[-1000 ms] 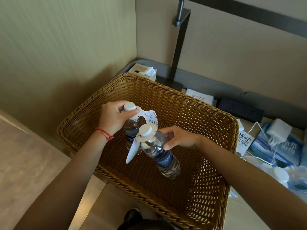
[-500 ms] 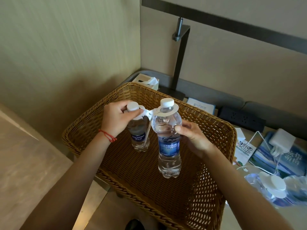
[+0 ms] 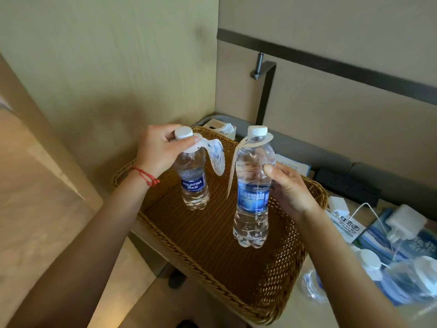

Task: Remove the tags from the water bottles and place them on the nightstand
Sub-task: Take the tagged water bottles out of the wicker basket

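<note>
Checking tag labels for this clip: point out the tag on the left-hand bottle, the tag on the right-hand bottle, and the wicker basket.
Left bottle tag (image 3: 216, 157), head view, hanging printed flap.
Right bottle tag (image 3: 233, 166), head view, hanging strip.
Wicker basket (image 3: 314, 188), head view, right rim.

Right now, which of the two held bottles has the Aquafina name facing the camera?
The bottle in the left hand, gripped at its cap: that smaller-looking bottle shows AQUAFINA. The right hand's bottle shows only small Chinese print.
</note>
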Demonstrator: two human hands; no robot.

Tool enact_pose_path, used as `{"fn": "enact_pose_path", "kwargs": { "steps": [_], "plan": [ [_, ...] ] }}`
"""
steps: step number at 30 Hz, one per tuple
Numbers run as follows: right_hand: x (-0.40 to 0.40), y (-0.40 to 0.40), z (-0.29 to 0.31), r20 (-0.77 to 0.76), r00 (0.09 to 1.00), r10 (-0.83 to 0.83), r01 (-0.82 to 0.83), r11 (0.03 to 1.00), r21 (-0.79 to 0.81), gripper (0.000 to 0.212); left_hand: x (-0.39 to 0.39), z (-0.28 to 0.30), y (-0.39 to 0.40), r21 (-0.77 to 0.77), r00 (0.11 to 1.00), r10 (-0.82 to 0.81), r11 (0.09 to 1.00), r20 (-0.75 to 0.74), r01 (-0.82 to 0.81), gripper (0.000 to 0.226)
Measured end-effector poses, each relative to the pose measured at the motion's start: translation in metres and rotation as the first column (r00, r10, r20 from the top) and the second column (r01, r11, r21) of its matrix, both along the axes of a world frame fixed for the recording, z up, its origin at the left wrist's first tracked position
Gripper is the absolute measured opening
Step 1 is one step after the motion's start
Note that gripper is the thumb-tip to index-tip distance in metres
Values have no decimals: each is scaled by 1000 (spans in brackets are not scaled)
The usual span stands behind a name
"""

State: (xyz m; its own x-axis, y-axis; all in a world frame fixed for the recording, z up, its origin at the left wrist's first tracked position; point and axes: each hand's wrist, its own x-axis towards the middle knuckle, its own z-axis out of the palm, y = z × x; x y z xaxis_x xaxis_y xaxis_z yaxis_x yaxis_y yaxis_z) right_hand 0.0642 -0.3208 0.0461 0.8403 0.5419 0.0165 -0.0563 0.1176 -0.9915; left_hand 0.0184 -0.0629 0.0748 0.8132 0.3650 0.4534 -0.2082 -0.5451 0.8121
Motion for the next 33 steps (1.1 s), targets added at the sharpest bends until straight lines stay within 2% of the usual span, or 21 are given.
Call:
{"fn": "enact_pose_path", "kwargs": {
  "steps": [3, 10, 18, 21, 29, 33],
  "plan": [
    [-8, -3, 13, 15, 1000, 12, -12, 1000, 8, 101, -20, 19, -4, -46, 999, 45, 998, 29, -44, 7],
    [-33, 15, 47, 67, 996, 66, -70, 996, 50, 98, -76, 66, -3, -107, 984, 153, 984, 91, -143, 10],
    [-89, 53, 62, 115, 977, 177, -187, 979, 86, 85, -161, 77, 20, -118, 965, 209, 974, 159, -191, 11],
    [-118, 70, 56, 137, 967, 214, -228, 969, 99, 75, -199, 70, 30, -93, 959, 225, 973, 174, -212, 11],
    [-206, 91, 20, 104, 964, 246, -254, 964, 76, 69, -302, 35, 51, -73, 957, 286, 956, 44, -283, 10],
    [-245, 85, 2, 60, 963, 262, -266, 962, 68, 44, -342, 15, 48, -70, 948, 317, 945, -36, -319, 8]
  ]
}}
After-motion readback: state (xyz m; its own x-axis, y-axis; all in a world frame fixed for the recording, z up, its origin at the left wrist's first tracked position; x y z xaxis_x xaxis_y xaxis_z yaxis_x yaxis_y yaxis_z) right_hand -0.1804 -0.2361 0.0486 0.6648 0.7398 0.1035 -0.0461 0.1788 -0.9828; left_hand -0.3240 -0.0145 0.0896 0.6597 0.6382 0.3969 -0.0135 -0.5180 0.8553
